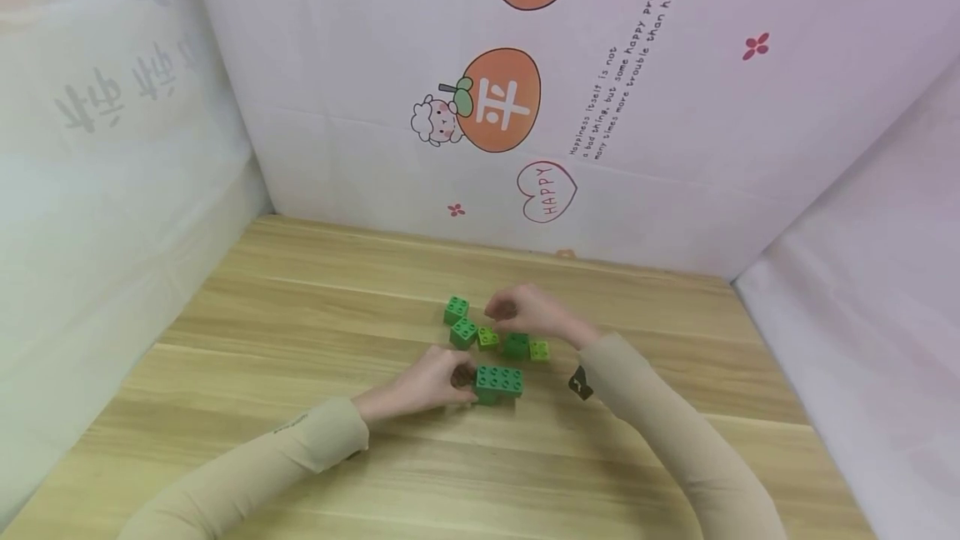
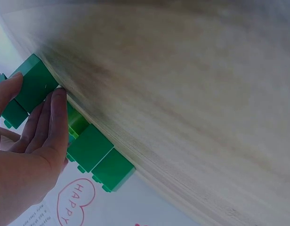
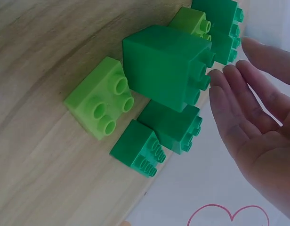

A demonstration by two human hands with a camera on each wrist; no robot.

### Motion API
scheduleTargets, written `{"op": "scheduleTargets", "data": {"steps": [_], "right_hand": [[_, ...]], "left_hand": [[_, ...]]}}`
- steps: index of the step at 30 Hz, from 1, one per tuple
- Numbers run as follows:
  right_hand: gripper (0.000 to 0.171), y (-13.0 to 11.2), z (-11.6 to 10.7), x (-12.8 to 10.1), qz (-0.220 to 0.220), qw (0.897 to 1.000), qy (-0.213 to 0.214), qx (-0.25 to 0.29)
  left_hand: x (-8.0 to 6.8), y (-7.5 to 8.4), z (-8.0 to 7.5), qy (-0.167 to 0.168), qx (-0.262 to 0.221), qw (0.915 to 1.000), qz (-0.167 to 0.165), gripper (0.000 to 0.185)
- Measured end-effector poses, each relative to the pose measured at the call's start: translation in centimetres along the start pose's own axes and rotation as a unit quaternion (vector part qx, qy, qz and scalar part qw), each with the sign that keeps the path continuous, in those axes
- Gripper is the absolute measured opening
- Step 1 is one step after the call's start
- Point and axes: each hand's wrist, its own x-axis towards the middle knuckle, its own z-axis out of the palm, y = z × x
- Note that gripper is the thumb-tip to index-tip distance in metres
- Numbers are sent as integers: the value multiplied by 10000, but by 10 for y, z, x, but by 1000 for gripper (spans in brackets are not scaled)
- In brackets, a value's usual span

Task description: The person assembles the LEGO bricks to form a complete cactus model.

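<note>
Six green bricks lie clustered mid-table (image 1: 300,307). The left hand (image 1: 431,382) has its fingers (image 2: 53,122) curled against the end of the long brick (image 1: 498,382), which sits nearest the person, pinching it steady. The right hand (image 1: 525,312) hovers over the dark cube (image 3: 166,66), fingers (image 3: 229,103) apart and relaxed, holding nothing. To take the cube cleanly, I would close thumb and fingers on its smooth side walls, not the studs, and lift straight up, since the light brick (image 3: 100,96) lies just beside it and would nudge easily.
</note>
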Motion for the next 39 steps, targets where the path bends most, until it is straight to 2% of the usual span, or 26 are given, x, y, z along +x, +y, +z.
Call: {"op": "scheduleTargets", "data": {"steps": [11,19,27,39], "right_hand": [[28,1,11,11,123,9999,-97,-67],[25,0,17,15,-116,9994,-52,-313],[26,-3,20,17,100,9986,-226,-478],[30,0,24,22,100,9976,-323,-598]], "left_hand": [[-2,2,-2,-47,-36,10000,-35,28],[-1,2,-1,-83,-20,9999,-67,28],[0,1,0,-32,-59,10000,7,28],[-2,1,-2,-37,30,10000,-78,29]]}}
